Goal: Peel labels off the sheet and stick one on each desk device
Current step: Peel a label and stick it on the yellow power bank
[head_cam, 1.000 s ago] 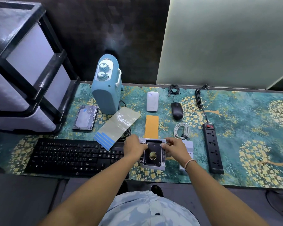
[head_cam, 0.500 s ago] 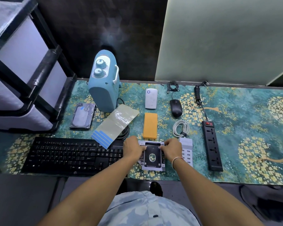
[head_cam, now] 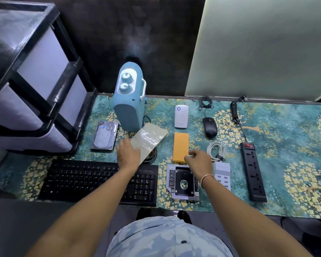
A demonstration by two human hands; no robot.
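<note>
Both hands have been lifted off the silver drive caddy [head_cam: 183,182]. The left hand [head_cam: 128,154] is laid flat, fingers spread, on the glossy translucent label sheet [head_cam: 146,140] beyond the black keyboard [head_cam: 82,180]; the right hand [head_cam: 197,161] hovers loosely curled, empty. A fresh label apparently must be peeled next.

Evenly lit from above, soft shadows only. Glare on the label sheet [head_cam: 146,140]. Wide-angle bending at the edges. Possibly slight motion blur on the fingers [head_cam: 190,154].

Glossy label sheet [head_cam: 146,140]; shiny metal hard drive [head_cam: 105,135]; matt plastic keyboard [head_cam: 93,179].
</note>
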